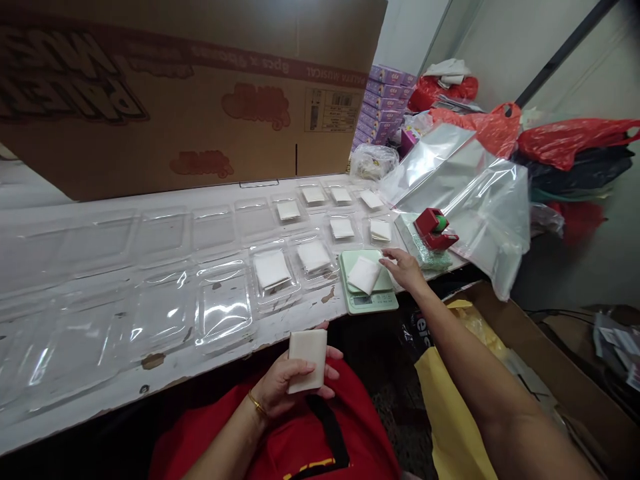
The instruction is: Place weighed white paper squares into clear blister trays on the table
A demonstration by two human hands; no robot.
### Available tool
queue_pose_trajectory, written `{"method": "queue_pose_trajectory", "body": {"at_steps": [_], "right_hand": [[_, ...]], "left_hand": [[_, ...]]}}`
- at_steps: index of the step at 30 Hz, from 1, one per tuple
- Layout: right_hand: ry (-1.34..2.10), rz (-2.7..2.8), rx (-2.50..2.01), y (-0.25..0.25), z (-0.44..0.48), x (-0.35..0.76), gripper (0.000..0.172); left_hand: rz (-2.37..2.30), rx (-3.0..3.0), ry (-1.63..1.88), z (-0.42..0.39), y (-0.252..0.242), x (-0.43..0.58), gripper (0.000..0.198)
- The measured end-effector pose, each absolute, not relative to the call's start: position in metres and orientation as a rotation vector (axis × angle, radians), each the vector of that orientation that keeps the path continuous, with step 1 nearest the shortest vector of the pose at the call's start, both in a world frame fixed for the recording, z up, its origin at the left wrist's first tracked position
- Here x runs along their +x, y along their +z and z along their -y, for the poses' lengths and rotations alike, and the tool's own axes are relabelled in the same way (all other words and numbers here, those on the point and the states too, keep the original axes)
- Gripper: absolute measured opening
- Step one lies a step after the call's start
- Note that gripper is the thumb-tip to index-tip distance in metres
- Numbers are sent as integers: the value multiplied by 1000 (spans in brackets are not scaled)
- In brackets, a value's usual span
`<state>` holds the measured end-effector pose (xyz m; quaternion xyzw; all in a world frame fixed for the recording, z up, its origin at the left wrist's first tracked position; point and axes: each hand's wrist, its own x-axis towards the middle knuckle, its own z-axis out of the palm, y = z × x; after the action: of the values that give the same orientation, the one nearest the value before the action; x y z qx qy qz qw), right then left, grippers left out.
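Note:
My left hand (295,373) is closed around a stack of off-white square sheets (309,357) above my lap, thumb on top and fingers beneath. At the table's front edge stands a pale green digital scale (373,305) with a small stack of white sheets (364,275) on its pan. My right hand (404,268) is at the scale's right side, fingertips close to the upper right corner of that stack; whether they touch it I cannot tell. Clear plastic trays (223,300) line the table, and several on the right hold white folded sheets (271,269).
A big cardboard box (190,93) stands behind the trays. Right of the scale sits a red tape dispenser (434,230) on a bubble-wrapped block (425,250). Clear plastic bags (470,187) hang over the table's right edge. An open carton (545,373) stands below, beside my right arm.

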<state>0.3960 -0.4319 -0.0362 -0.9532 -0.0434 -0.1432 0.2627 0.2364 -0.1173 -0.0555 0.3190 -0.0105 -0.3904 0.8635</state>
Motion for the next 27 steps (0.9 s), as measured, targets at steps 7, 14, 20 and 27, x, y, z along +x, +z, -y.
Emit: {"method": "queue_pose_trajectory", "body": {"at_steps": [7,14,20,27], "right_hand": [[-117,93,-2715,-25,416,399,38],[198,-35,-2857,-24,402,408,62],[370,-77,-2825,-24,402,427,53],[323,-17,-2781,-26,398,420,36]], "left_hand": [[33,667,-805,116,-56,236,70],[36,652,-791,113,-53,233,72],[45,654,-775,113,-54,232,72],[63,620,-741,107,-56,228,71]]}}
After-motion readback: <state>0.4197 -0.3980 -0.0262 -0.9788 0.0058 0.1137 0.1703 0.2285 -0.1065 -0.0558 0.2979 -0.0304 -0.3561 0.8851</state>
